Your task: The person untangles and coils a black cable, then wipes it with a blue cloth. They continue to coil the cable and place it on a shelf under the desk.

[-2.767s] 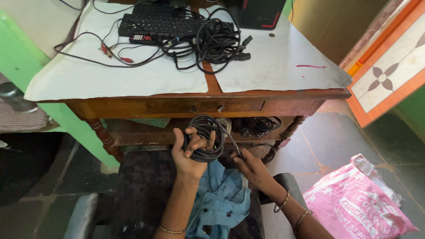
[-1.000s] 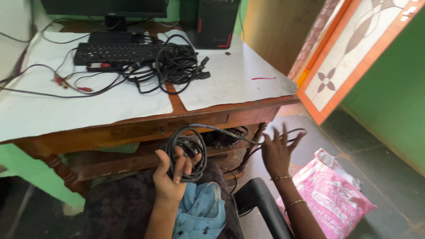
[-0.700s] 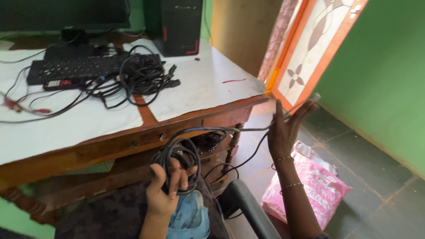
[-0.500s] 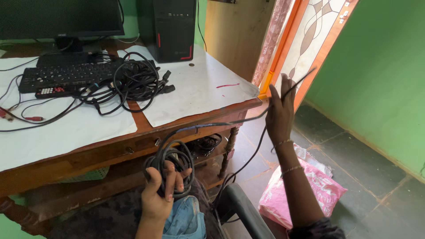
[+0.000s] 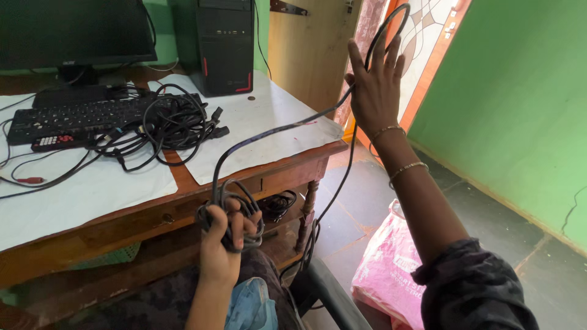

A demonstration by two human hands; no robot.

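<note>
Black cable [image 5: 275,131] | left hand [image 5: 223,235] grips coil | right hand [image 5: 374,91] lifts strand

home computer corner | wooden desk [image 5: 183,186], monitor [image 5: 73,30], tower case [image 5: 223,46], green walls [image 5: 520,91]

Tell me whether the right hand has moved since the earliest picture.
Yes. The right hand has risen from below the wooden table edge to well above its top, drawing the black cable up with it.

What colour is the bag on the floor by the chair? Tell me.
Pink, with some print on it; the bag shows in the head view, partly behind the right arm.
</note>
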